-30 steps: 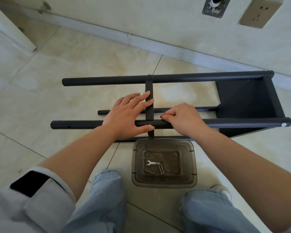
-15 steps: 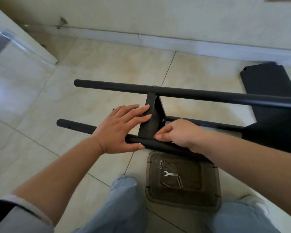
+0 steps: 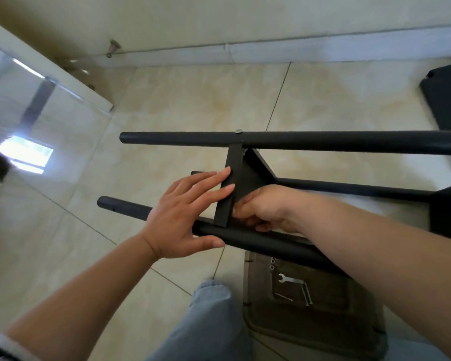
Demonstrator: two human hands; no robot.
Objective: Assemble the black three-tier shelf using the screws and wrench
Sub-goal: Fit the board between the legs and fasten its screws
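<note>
The black shelf frame lies on its side on the tiled floor, with a far pole [image 3: 323, 142] and a near pole [image 3: 266, 243]. A black middle shelf panel [image 3: 242, 183] spans between them. My left hand [image 3: 182, 217] lies over the near pole, straight fingers pressed on the panel's edge and thumb in front of the pole. My right hand [image 3: 264, 207] has its fingers curled at the panel's near corner, just above the near pole; what they pinch is hidden. A wrench [image 3: 289, 279], screws [image 3: 306, 293] and small washers [image 3: 272, 264] lie in a brown tray [image 3: 310, 332].
The tray sits on the floor between my knees, partly under the near pole and my right forearm. The shelf's end panel [image 3: 445, 105] stands at the right edge. A glass door [image 3: 37, 105] is at the left, and a wall skirting [image 3: 271, 52] runs behind.
My view has swung left and closer to the joint. Both hands stayed at the middle panel; my right hand shifted from the top of the near pole to the panel's corner.
</note>
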